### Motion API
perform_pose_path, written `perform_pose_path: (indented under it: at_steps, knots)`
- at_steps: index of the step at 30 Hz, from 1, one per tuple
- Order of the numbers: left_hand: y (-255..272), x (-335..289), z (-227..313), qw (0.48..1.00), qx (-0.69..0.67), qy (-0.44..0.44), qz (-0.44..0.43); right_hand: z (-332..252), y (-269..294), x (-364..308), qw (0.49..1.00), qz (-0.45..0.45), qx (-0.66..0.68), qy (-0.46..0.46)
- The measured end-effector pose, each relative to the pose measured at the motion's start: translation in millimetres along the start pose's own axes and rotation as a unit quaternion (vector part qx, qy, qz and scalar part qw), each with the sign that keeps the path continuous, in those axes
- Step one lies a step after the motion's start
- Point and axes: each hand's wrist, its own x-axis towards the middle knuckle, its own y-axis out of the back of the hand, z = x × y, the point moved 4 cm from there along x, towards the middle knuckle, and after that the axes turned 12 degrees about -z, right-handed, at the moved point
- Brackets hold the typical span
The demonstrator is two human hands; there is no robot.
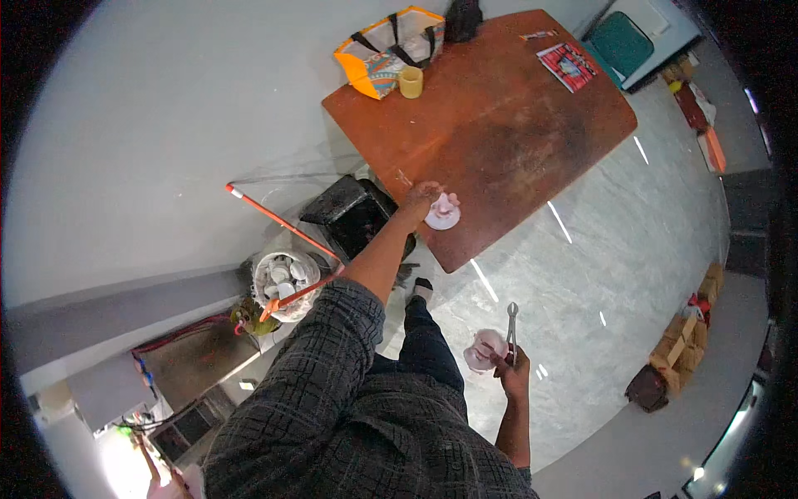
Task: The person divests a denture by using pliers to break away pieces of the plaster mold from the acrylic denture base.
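My left hand (422,201) reaches over the near left corner of the brown table (499,100). Its fingers are closed on a pale pinkish-white piece with a round base (444,218), which looks like a plaster cast. Lower and to the right, my right hand (513,372) is held out above the floor. It grips slim metal pliers (512,320) whose jaws point up. The same hand also holds a second pale, rounded piece (485,353) by its edge. Finer detail on both pieces is too small to make out.
A black bin or stool (345,212) stands beside the table's left edge. Near it are a bucket of white pieces (287,274) and an orange pole (283,223). An orange-trimmed bag (374,66), a yellow mug (411,81) and a magazine (567,66) are on the table. Cardboard boxes (680,353) line the right wall.
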Motion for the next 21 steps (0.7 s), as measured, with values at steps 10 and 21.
perform_pose_path:
  at_steps: [10, 21]
  knots:
    - [16.1, -183.5, 23.3, 0.986, -0.14, -0.022, -0.084, -132.8, -98.4, 33.8, 0.974, -0.214, 0.011, 0.075]
    - [94.9, -443.9, 30.0, 0.739, -0.635, -0.225, -0.019, -169.4, -399.1, -38.2, 0.857, -0.409, -0.148, 0.275]
